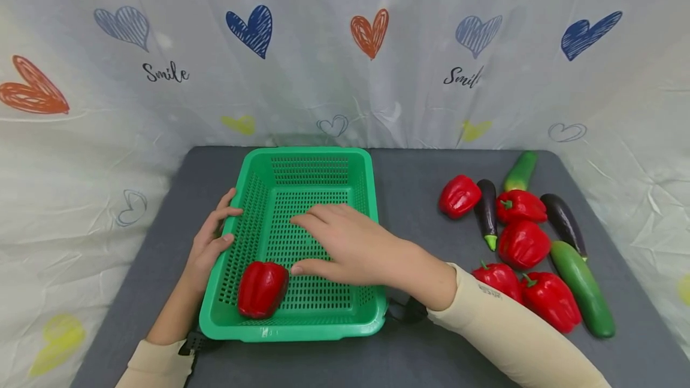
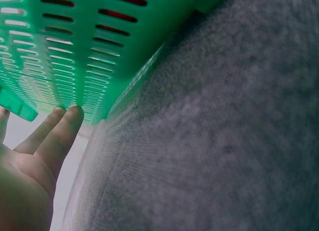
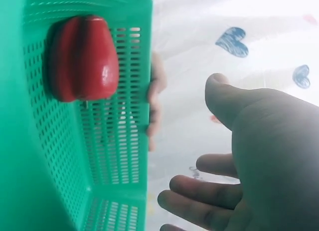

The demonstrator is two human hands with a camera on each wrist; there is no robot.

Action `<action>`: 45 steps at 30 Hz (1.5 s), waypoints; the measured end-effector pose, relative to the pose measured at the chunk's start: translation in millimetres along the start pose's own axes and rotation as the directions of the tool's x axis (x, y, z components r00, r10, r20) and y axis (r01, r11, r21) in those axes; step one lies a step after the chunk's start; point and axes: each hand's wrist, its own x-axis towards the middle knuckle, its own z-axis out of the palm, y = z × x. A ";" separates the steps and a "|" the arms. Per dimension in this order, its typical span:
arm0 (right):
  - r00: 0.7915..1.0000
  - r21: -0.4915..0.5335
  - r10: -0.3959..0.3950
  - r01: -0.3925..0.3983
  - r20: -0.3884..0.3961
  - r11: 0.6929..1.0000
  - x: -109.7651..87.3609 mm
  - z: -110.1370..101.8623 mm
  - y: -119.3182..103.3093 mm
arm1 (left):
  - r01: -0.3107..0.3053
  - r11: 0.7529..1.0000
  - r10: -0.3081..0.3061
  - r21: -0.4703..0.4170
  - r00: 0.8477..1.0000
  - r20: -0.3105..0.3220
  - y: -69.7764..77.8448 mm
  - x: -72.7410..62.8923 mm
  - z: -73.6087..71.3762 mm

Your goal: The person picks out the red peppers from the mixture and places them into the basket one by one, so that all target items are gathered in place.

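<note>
A red bell pepper [image 1: 263,290] lies in the near left corner of a green perforated plastic basket [image 1: 312,333]. The same pepper [image 3: 83,59] shows inside the basket in the right wrist view. My right hand [image 1: 345,247] is over the basket, to the right of the pepper, thumb and fingers spread and holding nothing. At the basket's left side, my left hand [image 1: 207,247] touches the rim and outer wall with extended fingers. In the left wrist view, two fingertips of the left hand [image 2: 30,176] rest against the slotted wall.
On the grey tabletop [image 1: 415,352], right of the basket, lie several red bell peppers [image 1: 524,244], two dark eggplants [image 1: 487,211] and two green cucumber-like vegetables [image 1: 582,286]. A white curtain [image 1: 318,76] printed with hearts hangs behind the table.
</note>
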 end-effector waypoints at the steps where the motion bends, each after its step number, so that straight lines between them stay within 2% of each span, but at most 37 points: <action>1: 1.000 0.006 0.003 -0.003 -0.002 1.000 -0.9 -0.1 0.5 | 0.002 1.000 -0.002 0.000 1.000 0.000 -0.1 -0.2 -0.1; 15: 0.997 0.045 0.047 -0.044 -0.055 0.998 -23.5 0.0 8.5 | -0.001 1.000 0.001 -0.004 1.000 -0.003 2.2 -0.4 0.5; 31: 0.986 0.018 0.033 -0.030 -0.162 0.999 -53.8 -0.2 11.4 | -0.006 1.000 0.006 -0.027 1.000 0.001 1.2 -1.3 0.1; 45: 0.974 0.032 0.132 -0.128 -0.187 0.991 -87.7 3.8 13.5 | -0.007 1.000 0.007 -0.016 1.000 0.006 3.2 -0.8 0.5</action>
